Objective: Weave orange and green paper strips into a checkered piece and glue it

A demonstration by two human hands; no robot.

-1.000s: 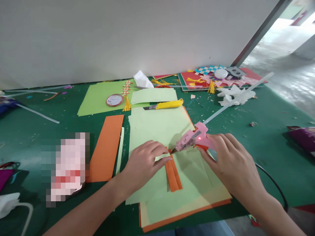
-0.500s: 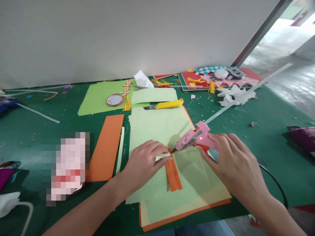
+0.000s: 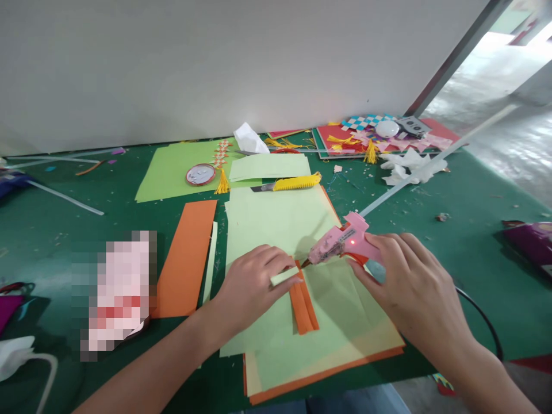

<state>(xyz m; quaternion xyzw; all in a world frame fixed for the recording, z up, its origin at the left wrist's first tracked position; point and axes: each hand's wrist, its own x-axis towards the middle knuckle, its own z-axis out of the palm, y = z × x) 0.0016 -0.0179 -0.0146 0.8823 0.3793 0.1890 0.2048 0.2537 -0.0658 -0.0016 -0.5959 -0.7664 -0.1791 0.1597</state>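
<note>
Head view: the tip of the gun (image 3: 336, 242), held in the right hand (image 3: 407, 284), stays at the strip (image 3: 303, 305)'s far end, so gluing seems ongoing. The left hand (image 3: 256, 279) touches that end; whether it grips, I cannot tell. Paper (image 3: 276, 221) lies under the strip.

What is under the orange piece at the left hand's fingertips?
Pale green paper shows on both sides of the orange piece and past its near end, so it appears to rest on that paper. The patch directly beneath is covered, so unseen.
</note>
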